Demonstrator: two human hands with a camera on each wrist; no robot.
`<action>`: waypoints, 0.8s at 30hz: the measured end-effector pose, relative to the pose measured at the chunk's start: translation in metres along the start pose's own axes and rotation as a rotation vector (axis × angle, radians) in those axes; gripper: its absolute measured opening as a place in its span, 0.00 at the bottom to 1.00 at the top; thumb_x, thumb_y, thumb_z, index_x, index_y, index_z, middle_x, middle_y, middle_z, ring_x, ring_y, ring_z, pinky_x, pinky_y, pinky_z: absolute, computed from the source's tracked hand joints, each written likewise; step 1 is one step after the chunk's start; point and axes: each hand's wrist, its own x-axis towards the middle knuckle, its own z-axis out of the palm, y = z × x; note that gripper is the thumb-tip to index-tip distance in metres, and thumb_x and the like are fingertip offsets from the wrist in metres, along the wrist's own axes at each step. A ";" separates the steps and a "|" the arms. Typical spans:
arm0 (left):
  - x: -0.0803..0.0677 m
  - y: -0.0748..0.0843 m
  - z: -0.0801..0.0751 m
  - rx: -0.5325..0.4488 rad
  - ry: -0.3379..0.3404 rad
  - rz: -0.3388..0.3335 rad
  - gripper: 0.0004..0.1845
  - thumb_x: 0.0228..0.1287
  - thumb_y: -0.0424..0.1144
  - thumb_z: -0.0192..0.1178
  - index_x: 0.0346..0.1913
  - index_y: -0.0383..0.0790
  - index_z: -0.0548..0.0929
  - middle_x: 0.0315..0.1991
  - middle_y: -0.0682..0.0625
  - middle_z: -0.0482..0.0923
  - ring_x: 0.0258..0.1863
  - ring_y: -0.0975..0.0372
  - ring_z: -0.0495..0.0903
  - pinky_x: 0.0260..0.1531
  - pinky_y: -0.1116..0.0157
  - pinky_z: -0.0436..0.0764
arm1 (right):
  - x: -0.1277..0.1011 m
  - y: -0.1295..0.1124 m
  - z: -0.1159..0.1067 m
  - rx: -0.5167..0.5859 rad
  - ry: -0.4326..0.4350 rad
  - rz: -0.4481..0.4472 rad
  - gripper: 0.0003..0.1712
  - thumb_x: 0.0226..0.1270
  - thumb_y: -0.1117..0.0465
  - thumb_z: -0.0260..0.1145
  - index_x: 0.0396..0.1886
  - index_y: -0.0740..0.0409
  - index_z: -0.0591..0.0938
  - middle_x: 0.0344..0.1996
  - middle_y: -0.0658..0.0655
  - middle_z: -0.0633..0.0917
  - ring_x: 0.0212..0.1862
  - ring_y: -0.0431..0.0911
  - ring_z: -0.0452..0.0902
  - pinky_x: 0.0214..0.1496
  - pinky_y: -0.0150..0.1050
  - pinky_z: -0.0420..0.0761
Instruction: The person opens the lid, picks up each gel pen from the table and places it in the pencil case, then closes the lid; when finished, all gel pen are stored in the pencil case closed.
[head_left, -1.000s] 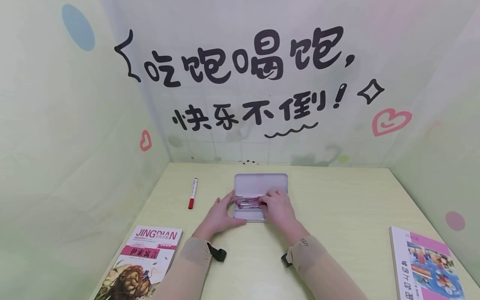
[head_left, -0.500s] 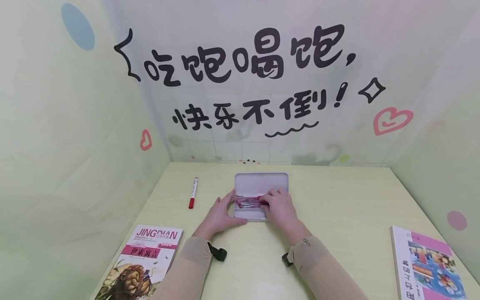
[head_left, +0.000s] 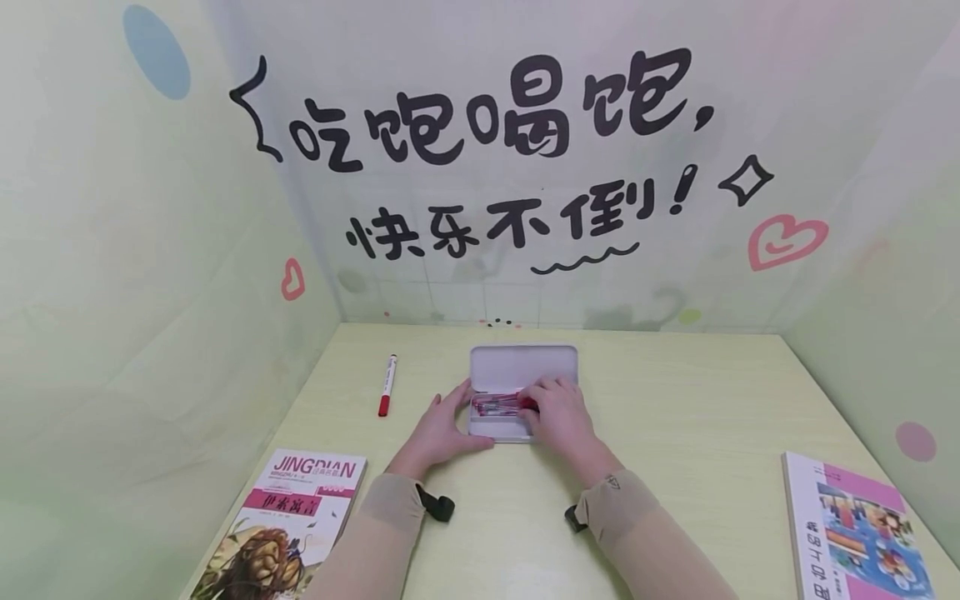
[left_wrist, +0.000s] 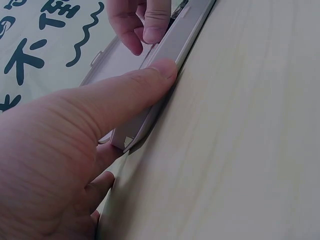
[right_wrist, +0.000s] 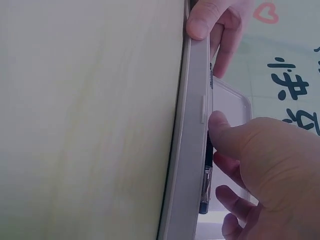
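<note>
An open, pale pencil case point(head_left: 522, 367) stands on the table with its lid tipped back. Several pens point(head_left: 491, 406) with red parts lie in its tray. My left hand point(head_left: 435, 432) grips the case's left end; in the left wrist view its thumb point(left_wrist: 162, 69) presses the front edge. My right hand point(head_left: 561, 421) reaches into the right part of the tray, hiding the pens' right ends. In the right wrist view, its curled thumb and forefinger pinch a pen point(right_wrist: 206, 190) with a dark part and a clear end.
A white marker with a red cap point(head_left: 387, 386) lies on the table point(head_left: 675, 417) left of the case. One book point(head_left: 288, 517) with a lion cover is at the front left, another book point(head_left: 855, 525) at the front right. Printed cloth walls point(head_left: 450, 292) enclose the table.
The pens in the tray have shifted slightly beside my right fingers, and more red shows at the fingertips. My left hand keeps its place on the case.
</note>
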 end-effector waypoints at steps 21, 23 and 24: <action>0.003 0.000 0.001 0.000 -0.012 -0.025 0.68 0.49 0.63 0.86 0.90 0.59 0.57 0.87 0.58 0.66 0.90 0.50 0.57 0.94 0.44 0.43 | 0.035 0.028 -0.023 0.378 0.284 0.435 0.36 0.80 0.36 0.63 0.78 0.50 0.77 0.78 0.70 0.70 0.75 0.71 0.66 0.75 0.72 0.72; 0.003 0.000 0.001 0.003 -0.012 -0.025 0.68 0.49 0.63 0.86 0.90 0.59 0.56 0.87 0.58 0.65 0.90 0.50 0.56 0.94 0.44 0.43 | 0.037 0.032 -0.024 0.460 0.261 0.501 0.40 0.80 0.34 0.62 0.82 0.49 0.73 0.77 0.71 0.72 0.75 0.72 0.67 0.75 0.73 0.71; 0.002 0.000 0.001 0.002 -0.010 -0.022 0.68 0.49 0.63 0.86 0.90 0.59 0.57 0.87 0.58 0.65 0.90 0.50 0.57 0.94 0.44 0.43 | 0.038 0.034 -0.024 0.493 0.248 0.529 0.42 0.80 0.33 0.61 0.83 0.48 0.71 0.76 0.71 0.73 0.74 0.72 0.68 0.74 0.73 0.72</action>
